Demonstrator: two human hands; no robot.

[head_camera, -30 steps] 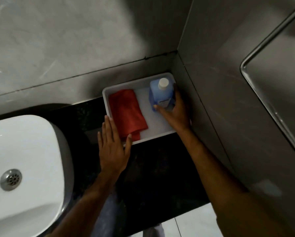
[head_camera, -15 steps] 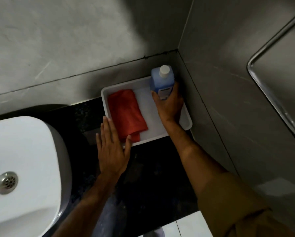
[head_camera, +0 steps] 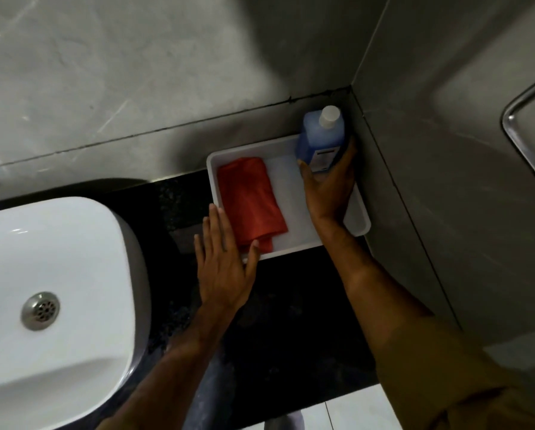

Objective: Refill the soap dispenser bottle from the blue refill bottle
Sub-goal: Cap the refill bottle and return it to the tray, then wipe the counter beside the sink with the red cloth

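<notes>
The blue refill bottle (head_camera: 320, 139) with a white cap is lifted above the far right corner of a white tray (head_camera: 358, 217). My right hand (head_camera: 328, 187) grips it from below, fingers wrapped around its lower body and label. My left hand (head_camera: 224, 263) lies flat with straight fingers on the tray's near left corner and the dark counter, its thumb touching the tray's front rim. No soap dispenser bottle is in view.
A folded red cloth (head_camera: 249, 198) lies in the tray's left half. A white basin (head_camera: 52, 287) with a metal drain (head_camera: 41, 310) sits at left on the black counter (head_camera: 291, 305). Grey walls meet in a corner behind the tray. A metal-framed panel (head_camera: 527, 144) hangs at right.
My right hand has raised the blue bottle out of the tray, up toward the wall corner. My left hand has stayed pressed on the tray's corner.
</notes>
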